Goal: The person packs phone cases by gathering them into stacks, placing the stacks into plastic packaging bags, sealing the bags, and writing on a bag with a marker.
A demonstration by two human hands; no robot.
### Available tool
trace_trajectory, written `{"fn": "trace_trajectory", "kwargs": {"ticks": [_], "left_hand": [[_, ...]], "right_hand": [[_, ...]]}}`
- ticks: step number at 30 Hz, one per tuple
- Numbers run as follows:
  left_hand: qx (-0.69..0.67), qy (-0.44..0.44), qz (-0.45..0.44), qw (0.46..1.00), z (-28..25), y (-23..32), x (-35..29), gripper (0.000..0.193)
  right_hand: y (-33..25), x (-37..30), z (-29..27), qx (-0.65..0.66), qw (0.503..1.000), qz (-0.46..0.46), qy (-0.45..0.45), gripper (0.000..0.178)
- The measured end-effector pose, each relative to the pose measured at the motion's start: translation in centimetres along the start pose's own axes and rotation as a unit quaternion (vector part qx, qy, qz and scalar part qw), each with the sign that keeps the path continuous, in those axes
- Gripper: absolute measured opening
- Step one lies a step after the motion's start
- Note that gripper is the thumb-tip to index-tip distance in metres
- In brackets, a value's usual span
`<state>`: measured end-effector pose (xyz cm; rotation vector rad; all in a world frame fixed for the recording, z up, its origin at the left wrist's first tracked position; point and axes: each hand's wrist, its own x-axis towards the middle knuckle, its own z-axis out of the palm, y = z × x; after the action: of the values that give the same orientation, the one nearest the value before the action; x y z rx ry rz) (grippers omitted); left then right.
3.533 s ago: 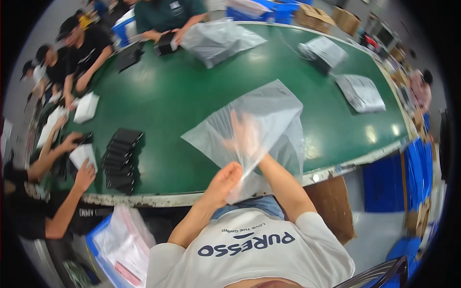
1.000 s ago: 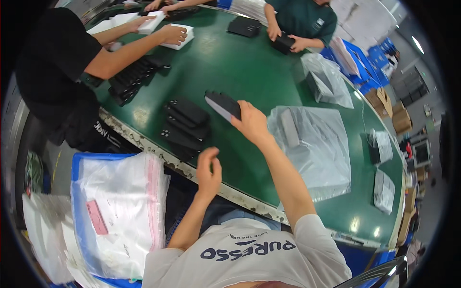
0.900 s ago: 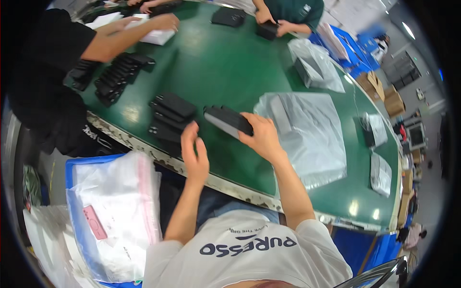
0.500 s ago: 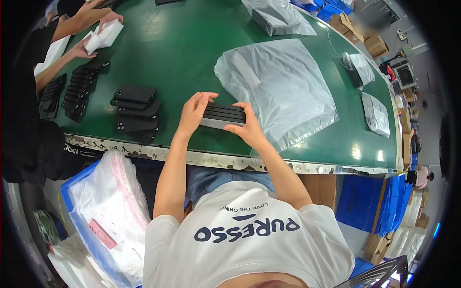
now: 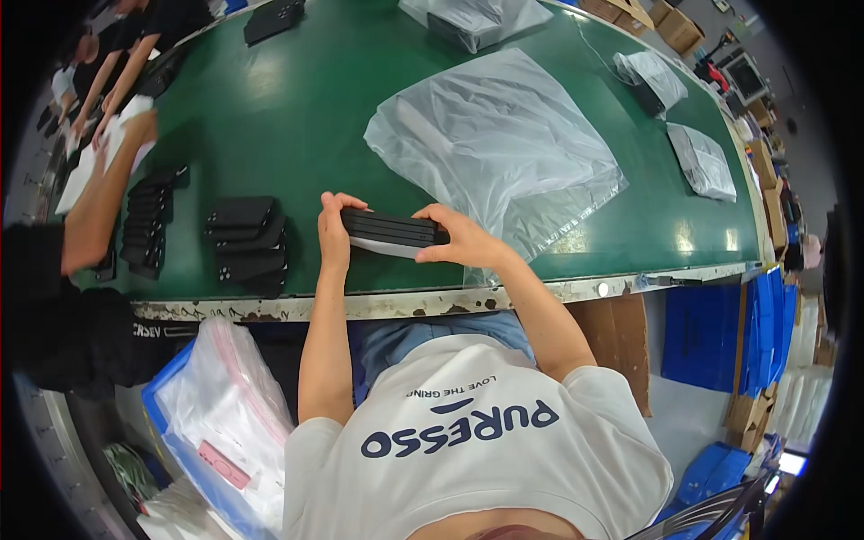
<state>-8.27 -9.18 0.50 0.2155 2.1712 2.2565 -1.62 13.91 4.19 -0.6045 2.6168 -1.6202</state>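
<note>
We have both hands closed on one stack of flat, black, rounded-cornered cases with a pale strip along its near lower side point(image 5: 391, 226), and it lies right between our palms. Our left hand point(image 5: 334, 232) cups the left end, its fingers bent over the far corner. Our right hand point(image 5: 457, 238) pinches the right end, fingers along the far side and thumb on the near side. Each hand is parted only as wide as the stack, which lies lengthwise from one to the other over the glossy green tabletop point(image 5: 310, 135); whether its underside touches the surface, we cannot tell.

Just beyond our grip and to its right, we see a large, crumpled, see-through plastic bag point(image 5: 513, 135) lying flat. To the left of our grip sits a fanned pile of matte black cases point(image 5: 247, 236), and farther left stands a leaning row of black cases point(image 5: 148, 220), near a co-worker's bare forearm point(image 5: 94, 211). Well off to the right of our grip are two bundles in greyish plastic, the farther one point(image 5: 655, 79) and the nearer one point(image 5: 704, 162).
</note>
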Motion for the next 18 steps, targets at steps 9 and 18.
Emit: {"fn": "trace_trajectory", "kwargs": {"ticks": [9,18], "left_hand": [[-0.036,0.025,-0.003,0.999,1.3,-1.4,-1.2,0.07],[0.324,-0.081,0.3,0.893,15.1,7.8,-5.8,0.032]], "right_hand": [[-0.6,-2.9,1.2,-0.208,0.977,0.039,0.013,0.054],[0.2,-14.1,-8.9,0.023,0.82,0.177,0.544,0.048]]}}
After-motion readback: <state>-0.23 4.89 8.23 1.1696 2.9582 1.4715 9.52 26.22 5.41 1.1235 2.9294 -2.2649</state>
